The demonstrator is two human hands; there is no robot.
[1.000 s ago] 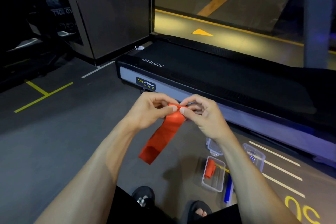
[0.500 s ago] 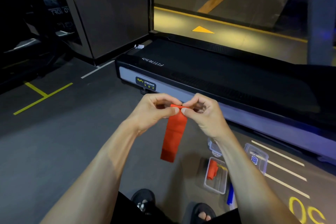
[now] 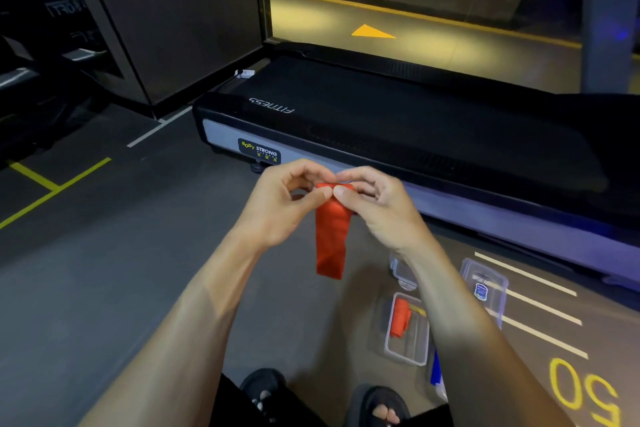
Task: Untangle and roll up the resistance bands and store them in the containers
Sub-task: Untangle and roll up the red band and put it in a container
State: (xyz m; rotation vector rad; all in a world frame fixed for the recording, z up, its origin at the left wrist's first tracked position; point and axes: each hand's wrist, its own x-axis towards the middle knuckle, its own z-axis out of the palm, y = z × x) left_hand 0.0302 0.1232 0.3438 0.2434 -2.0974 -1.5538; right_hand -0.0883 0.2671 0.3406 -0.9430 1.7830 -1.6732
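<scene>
A red resistance band (image 3: 330,236) hangs straight down in front of me. Its top end is rolled between the fingertips of both hands. My left hand (image 3: 284,204) pinches the roll from the left, and my right hand (image 3: 377,204) pinches it from the right. On the floor at lower right stands a clear open container (image 3: 408,354) with a rolled red band (image 3: 400,317) inside. A clear lid (image 3: 485,288) lies to its right. A second clear container (image 3: 401,274) is partly hidden behind my right forearm. Something blue (image 3: 435,371) shows below my right forearm.
A black treadmill deck (image 3: 398,128) runs across just beyond my hands. A dark pillar (image 3: 166,21) stands at the back left. The grey floor carries yellow lines (image 3: 52,191) at left and white lines (image 3: 540,305) at right. My sandalled feet (image 3: 377,406) are at the bottom.
The hanging tail of the red band has grown shorter and swung from slanting left to hanging straight down, as my fingers roll up its top end.
</scene>
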